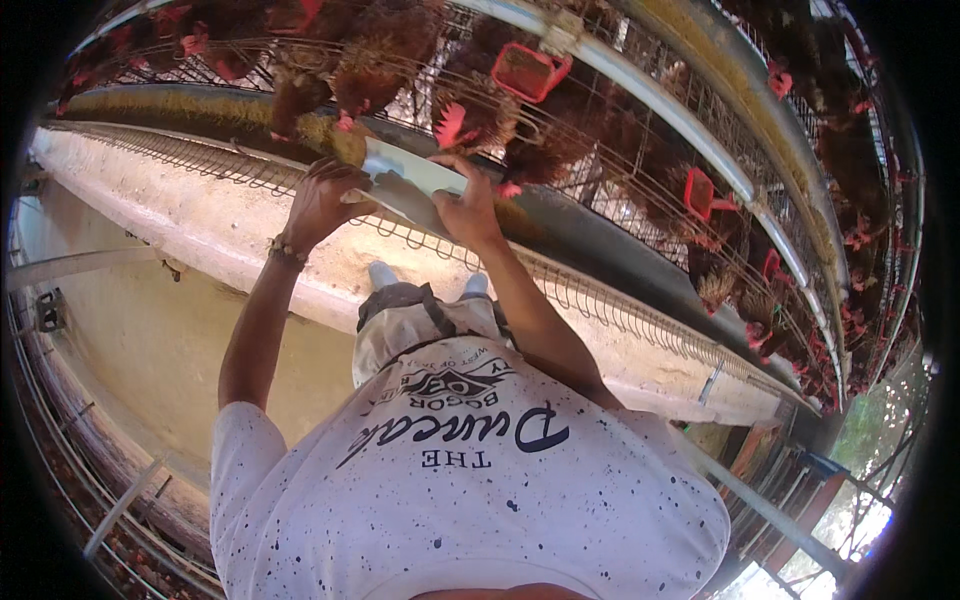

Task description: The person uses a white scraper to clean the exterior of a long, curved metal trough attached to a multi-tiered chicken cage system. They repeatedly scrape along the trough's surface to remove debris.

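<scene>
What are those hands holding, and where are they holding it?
A long, pale, tray-like thing: the left hand grips its left end, the right hand its right end.

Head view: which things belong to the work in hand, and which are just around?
In use:
white pan, held by left hand and right hand
trough
yellow-brown feed at the pan's end

Just around:
red cups
hens
metal pipe

At ten o'clock, the person's bare left hand (330, 192) is curled in a grip; at twelve, the bare right hand (470, 208) grips, thumb (448, 203) extended. The bare left forearm (262, 330) slants toward one o'clock, the bare right forearm (545, 320) toward eleven.
</scene>
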